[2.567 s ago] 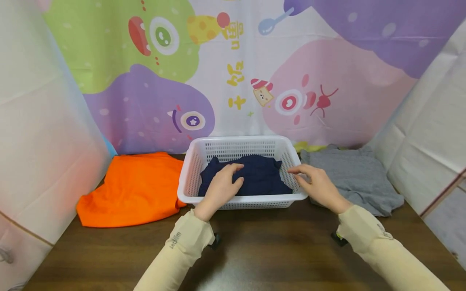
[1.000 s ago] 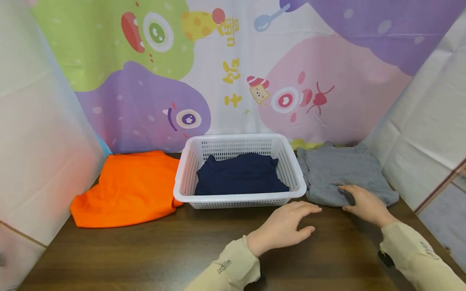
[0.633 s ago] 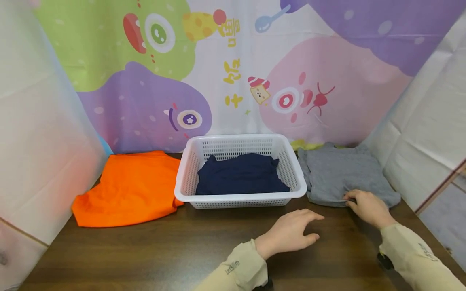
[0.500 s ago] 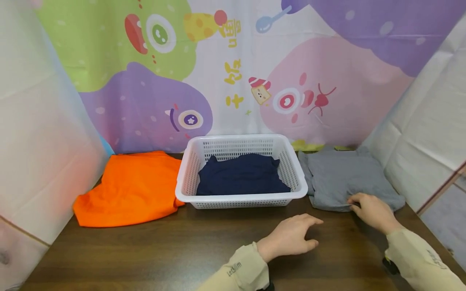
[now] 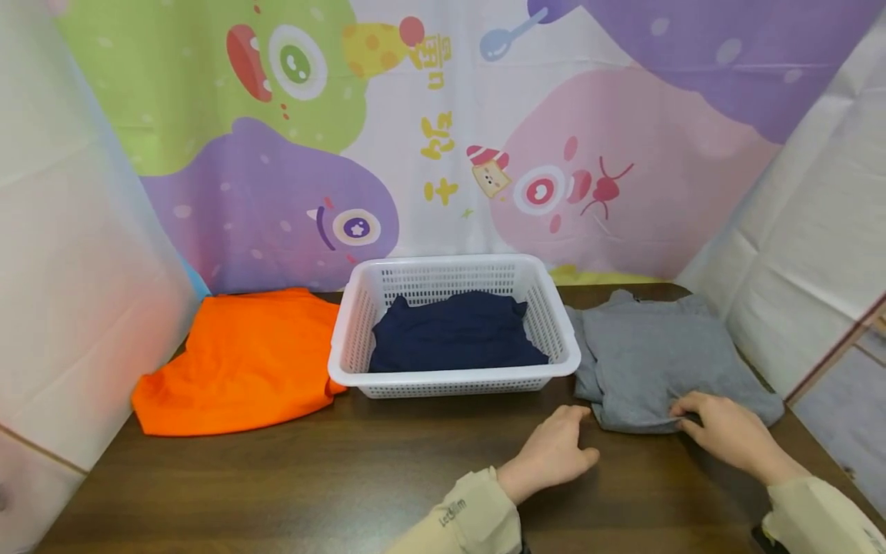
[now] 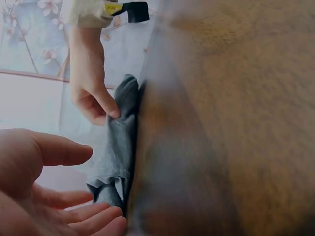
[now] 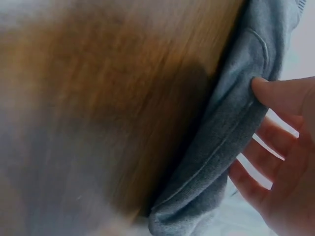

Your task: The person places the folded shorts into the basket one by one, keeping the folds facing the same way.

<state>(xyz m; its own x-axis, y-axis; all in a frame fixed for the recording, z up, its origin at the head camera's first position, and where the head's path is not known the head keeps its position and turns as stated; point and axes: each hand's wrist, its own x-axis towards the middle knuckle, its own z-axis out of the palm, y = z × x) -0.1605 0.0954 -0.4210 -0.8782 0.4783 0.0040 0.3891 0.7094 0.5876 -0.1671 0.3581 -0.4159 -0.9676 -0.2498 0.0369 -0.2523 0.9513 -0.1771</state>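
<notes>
A folded grey garment (image 5: 664, 362) lies on the right part of the table. My right hand (image 5: 727, 435) pinches its near edge, the thumb on the outer side and the fingers tucked behind the cloth, as the right wrist view shows on the grey fabric (image 7: 231, 113). My left hand (image 5: 550, 454) hovers low over the wood by the garment's near left corner, its fingers relaxed and holding nothing. In the left wrist view the left hand's fingers (image 6: 93, 216) overlap the end of the grey garment (image 6: 118, 142), with thumb and fingers spread apart.
A white plastic basket (image 5: 453, 378) stands at the back middle with a dark navy garment (image 5: 457, 335) inside. To its left lies an orange garment (image 5: 249, 369). A printed curtain (image 5: 443, 231) hangs behind the brown table (image 5: 311, 477).
Both hands have left the basket. The right hand has taken hold of the grey garment and drawn it towards the front; the left hand has come over to its near left corner.
</notes>
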